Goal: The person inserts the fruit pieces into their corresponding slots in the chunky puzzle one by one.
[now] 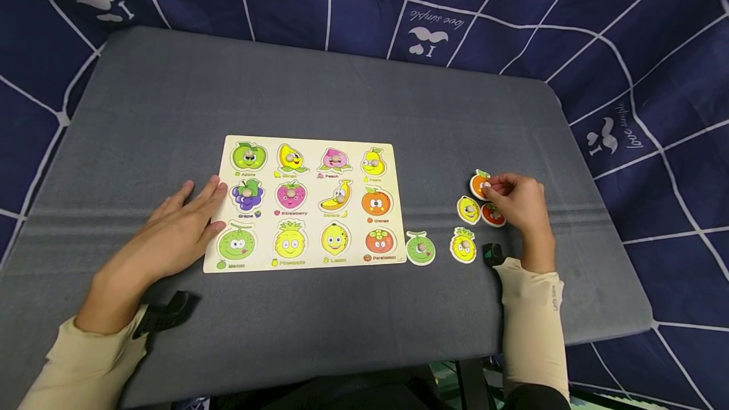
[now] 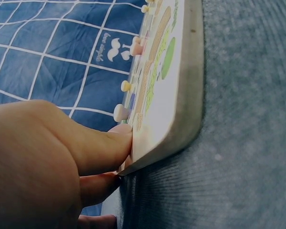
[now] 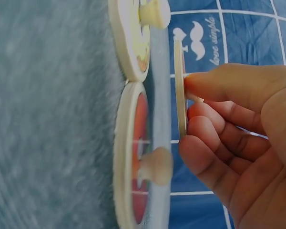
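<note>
My left hand point(image 1: 171, 233) lies with its fingers straight along the left side of a fruit peg puzzle board point(image 1: 310, 278). In the left wrist view the thumb point(image 2: 102, 148) touches the board's corner edge. My right hand point(image 1: 518, 201) pinches an orange puzzle piece point(image 1: 477, 182) by its knob. That piece point(image 3: 180, 90) is raised off the table in the right wrist view, seen edge-on. Just below it are a lemon piece point(image 1: 468, 210) and a persimmon piece point(image 1: 491, 216). Apple, mango, peach, pear, grape, strawberry and banana spots show knobs; the others show only printed fruit.
A melon piece point(image 1: 420, 249) lies by the board's lower right corner, with a pineapple piece point(image 1: 463, 247) to its right. The grey cloth-covered table point(image 1: 342, 100) has a dark blue gridded curtain point(image 1: 364, 11) behind it and at its sides.
</note>
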{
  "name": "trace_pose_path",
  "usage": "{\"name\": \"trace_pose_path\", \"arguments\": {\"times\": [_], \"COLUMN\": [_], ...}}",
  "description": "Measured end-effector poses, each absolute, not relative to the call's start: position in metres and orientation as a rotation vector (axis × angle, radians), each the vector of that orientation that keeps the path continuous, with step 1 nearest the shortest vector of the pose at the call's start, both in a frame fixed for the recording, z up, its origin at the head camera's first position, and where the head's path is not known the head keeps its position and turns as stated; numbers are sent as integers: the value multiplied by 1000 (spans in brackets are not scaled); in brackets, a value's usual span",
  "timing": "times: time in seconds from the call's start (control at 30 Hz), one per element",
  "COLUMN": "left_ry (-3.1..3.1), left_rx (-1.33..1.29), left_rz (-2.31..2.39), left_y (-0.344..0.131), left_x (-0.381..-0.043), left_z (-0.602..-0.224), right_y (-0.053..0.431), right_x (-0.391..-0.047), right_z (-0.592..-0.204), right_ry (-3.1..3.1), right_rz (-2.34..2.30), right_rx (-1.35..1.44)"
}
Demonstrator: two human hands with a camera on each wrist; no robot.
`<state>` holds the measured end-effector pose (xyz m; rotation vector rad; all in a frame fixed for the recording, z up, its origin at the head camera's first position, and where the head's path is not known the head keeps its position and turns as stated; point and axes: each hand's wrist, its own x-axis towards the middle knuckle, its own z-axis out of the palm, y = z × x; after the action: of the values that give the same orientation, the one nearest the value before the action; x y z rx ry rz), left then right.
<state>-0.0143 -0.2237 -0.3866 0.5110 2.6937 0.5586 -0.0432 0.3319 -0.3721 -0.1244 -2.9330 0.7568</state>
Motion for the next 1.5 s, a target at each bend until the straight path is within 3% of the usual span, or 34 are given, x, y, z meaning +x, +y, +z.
{"name": "trace_pose_path", "arguments": {"times": [1.5], "left_ry": [2674], "left_rx": [502], "left_rz": [556], "left_y": [-225], "left_x": [-16], "left_z": [-388], "right_y": [303], "right_x": [-30], "right_z": [-359], "right_ry": [-2899], "right_rz": [772], "right_rx": [21]}}
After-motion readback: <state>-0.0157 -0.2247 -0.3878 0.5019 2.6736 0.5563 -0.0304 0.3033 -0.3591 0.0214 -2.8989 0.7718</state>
